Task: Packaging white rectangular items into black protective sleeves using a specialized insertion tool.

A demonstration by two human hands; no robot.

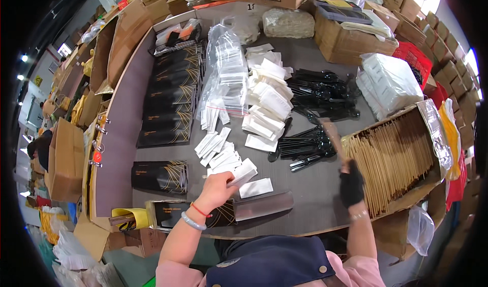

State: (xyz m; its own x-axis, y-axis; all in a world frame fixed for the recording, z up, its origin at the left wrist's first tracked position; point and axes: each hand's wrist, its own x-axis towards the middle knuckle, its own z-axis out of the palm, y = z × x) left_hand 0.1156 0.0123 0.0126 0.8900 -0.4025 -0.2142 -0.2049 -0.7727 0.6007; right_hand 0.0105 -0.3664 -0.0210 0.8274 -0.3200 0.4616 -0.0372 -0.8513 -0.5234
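My left hand [217, 189], with a red cord and a pale bangle at the wrist, pinches a white folded paper packet [245, 172]. Another white packet [255, 188] lies just beside it. Below that hand, a black sleeve with gold lines [170, 214] lies at the table's near edge, and a grey translucent strip [264, 207] extends from its right end. My right hand [351, 186], in a black fingerless glove, is closed on a slim brown strip [333, 137] that points away from me, blurred. It hovers beside a carton of slim brown paper-wrapped sticks [391, 160].
Black sleeves stand in a stack [170, 99] at left, with a smaller pile [160, 176] nearer. Loose white packets [267, 104] and a plastic bag of them [223, 68] fill the middle. Black plastic spoons [323, 94] lie right of them. A wrapped white bundle [391, 83] sits far right.
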